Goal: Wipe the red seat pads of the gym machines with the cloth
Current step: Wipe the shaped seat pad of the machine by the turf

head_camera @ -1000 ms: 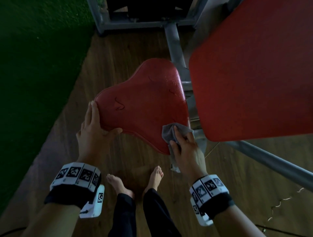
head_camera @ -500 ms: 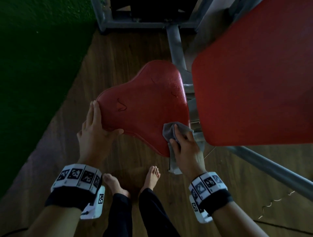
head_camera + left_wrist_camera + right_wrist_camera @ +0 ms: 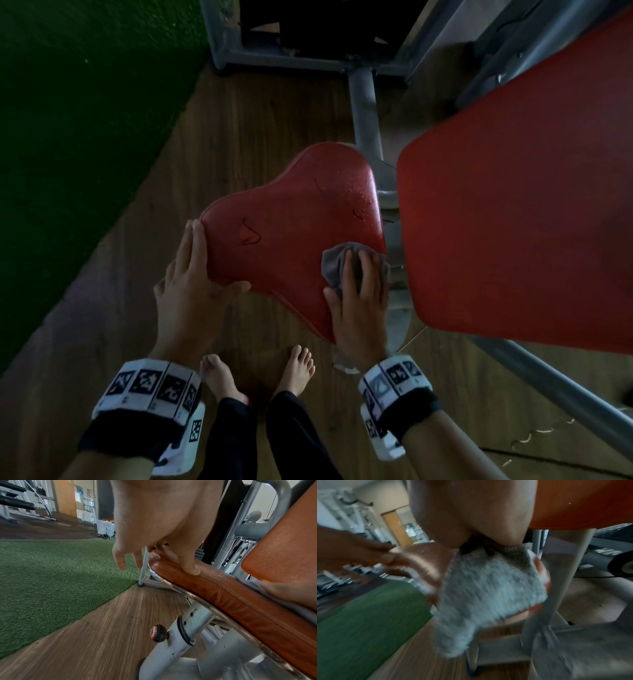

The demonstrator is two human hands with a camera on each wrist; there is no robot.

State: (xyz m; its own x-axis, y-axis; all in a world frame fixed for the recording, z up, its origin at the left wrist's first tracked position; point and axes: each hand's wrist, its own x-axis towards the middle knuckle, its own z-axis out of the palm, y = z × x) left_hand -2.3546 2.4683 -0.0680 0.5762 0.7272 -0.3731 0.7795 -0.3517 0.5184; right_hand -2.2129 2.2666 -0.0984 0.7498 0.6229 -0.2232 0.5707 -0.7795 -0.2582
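The red seat pad (image 3: 291, 212) sits in the middle of the head view, with scuffs and drops of moisture on its top. My left hand (image 3: 197, 270) steadies its left corner: the fingers lie straight along the side and the thumb (image 3: 190, 566) presses on the front edge (image 3: 231, 595). My right hand (image 3: 359, 294) lies flat with spread fingers on a grey cloth (image 3: 334, 265), pressing it on the seat's near right part. In the blurred right wrist view the cloth (image 3: 488, 588) hangs from under the palm over the seat's edge. A large red back pad (image 3: 513, 222) stands close on the right.
A grey steel frame (image 3: 366, 113) carries the seat, with a post and a round knob (image 3: 158, 635) underneath. A slanted steel tube (image 3: 565, 394) runs low on the right. Green turf (image 3: 68, 137) borders the wood floor (image 3: 239, 120) on the left. My bare feet (image 3: 294, 370) stand just below the seat.
My right hand has slid the cloth from the seat's near right corner up onto its top, the fingers now spread flat. The left hand stays on the left corner.
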